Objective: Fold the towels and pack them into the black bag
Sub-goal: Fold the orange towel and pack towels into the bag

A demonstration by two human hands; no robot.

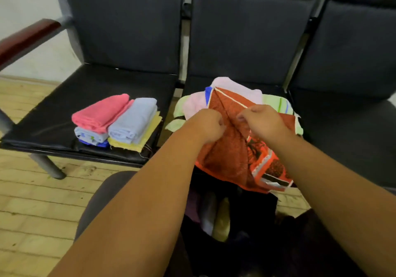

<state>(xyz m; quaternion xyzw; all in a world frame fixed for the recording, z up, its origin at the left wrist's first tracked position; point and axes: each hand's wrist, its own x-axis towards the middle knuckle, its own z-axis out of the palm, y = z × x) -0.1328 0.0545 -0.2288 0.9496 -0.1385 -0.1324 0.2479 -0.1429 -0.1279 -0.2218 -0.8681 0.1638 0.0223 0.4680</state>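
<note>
Red patterned towel (pixel 225 159), creased, is pinched at frame centre by the left hand (pixel 209 124) and right hand (pixel 262 121); black padded bench seat (pixel 64 109), tan tiled floor (pixel 32 201).

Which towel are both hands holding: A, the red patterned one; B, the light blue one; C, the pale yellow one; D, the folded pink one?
A: the left hand and the right hand both pinch the red patterned cloth towel along its middle crease.

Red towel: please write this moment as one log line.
step: folding | left hand: grips red towel | right hand: grips it | folded towels: on left seat
</note>
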